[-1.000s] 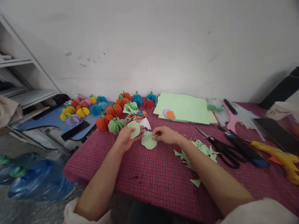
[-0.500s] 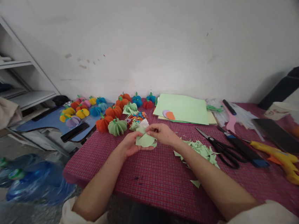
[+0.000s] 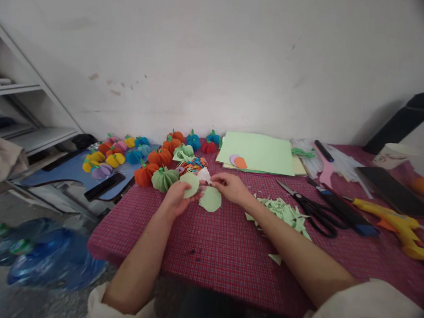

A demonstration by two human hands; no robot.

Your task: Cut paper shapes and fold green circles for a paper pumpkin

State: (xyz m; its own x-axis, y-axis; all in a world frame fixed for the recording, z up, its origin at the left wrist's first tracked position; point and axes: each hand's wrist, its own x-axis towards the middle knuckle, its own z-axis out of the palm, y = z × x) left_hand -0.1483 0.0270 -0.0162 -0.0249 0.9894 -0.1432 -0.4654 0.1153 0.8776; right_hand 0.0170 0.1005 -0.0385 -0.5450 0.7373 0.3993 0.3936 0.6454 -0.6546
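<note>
Just left of the table's middle, my left hand (image 3: 178, 199) is closed on a pale green paper circle (image 3: 189, 185), thumb on its face. A second pale green paper circle (image 3: 211, 200) is by the fingertips of that hand; whether they hold it or it lies on the cloth is unclear. My right hand (image 3: 231, 188) has thumb and fingers pinched together just above the second circle. Its fingertips are beside a crumpled white piece (image 3: 204, 175), and what they pinch is hidden. A green paper pumpkin (image 3: 165, 179) stands left of my left hand.
Right of my hands lie green paper scraps (image 3: 283, 213), black scissors (image 3: 315, 214) and a yellow glue gun (image 3: 393, 221). Green paper sheets (image 3: 257, 151) are stacked at the back. Orange paper pumpkins (image 3: 160, 157) line the left; a blue side table (image 3: 79, 173) holds more.
The green circles, overlapping in my hands before, are now apart. My left hand has shifted left and up with one circle; the other shows flat between the hands. My right hand stays near the same spot.
</note>
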